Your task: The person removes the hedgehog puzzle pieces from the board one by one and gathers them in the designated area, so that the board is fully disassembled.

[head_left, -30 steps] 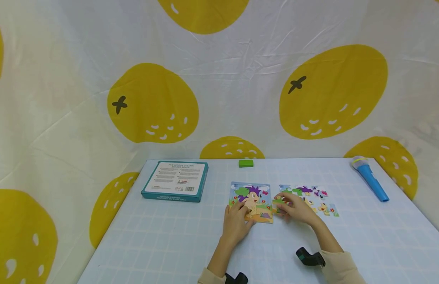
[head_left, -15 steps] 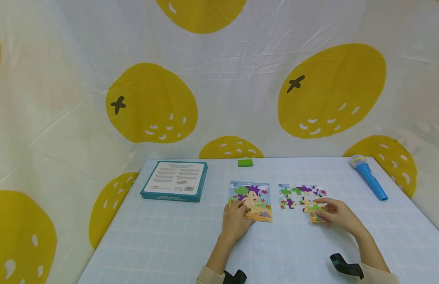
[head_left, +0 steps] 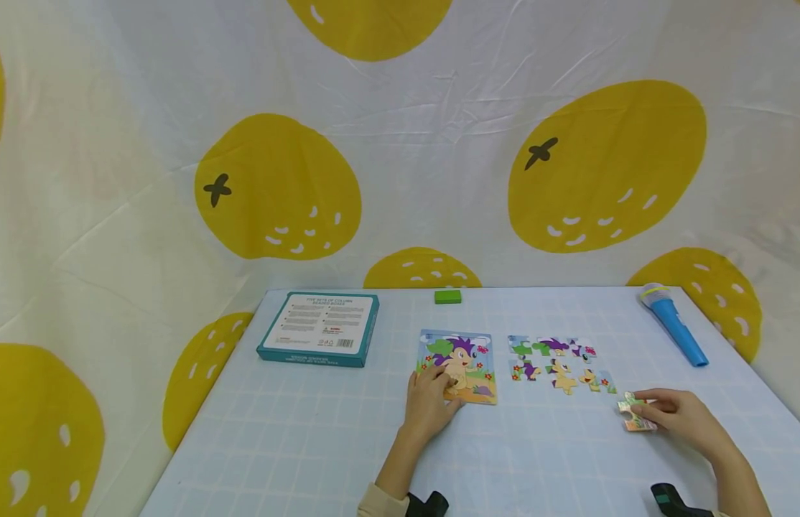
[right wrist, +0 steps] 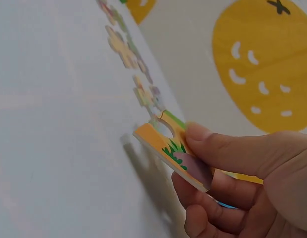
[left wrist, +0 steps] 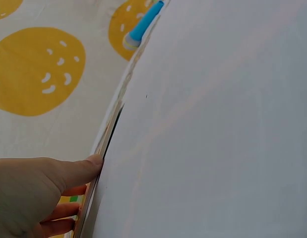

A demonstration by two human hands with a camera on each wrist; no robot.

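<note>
My left hand (head_left: pixel 429 406) rests on a picture puzzle board (head_left: pixel 467 352) showing a purple-haired hedgehog. Its fingers lie over the lower left of the picture, with the thumb (left wrist: pixel 86 171) at the board's near edge. Off to the right, my right hand (head_left: pixel 687 416) pinches a puzzle piece (right wrist: pixel 178 153) between thumb and fingers. The piece has orange ground, green grass and a purple patch, and is held tilted over the table in the right wrist view. Several loose puzzle pieces (head_left: pixel 561 380) lie in two rows between the board and the right hand.
A teal-edged box (head_left: pixel 322 327) lies at the back left of the table. Near the back edge sits a small green block (head_left: pixel 448 296). A blue toy microphone (head_left: pixel 678 330) lies at the far right, and a patterned curtain (head_left: pixel 439 165) hangs behind the table.
My right hand has carried the puzzle piece from beside the board rightward, past the loose pieces, and slightly nearer to me. My left hand has stayed on the board.
</note>
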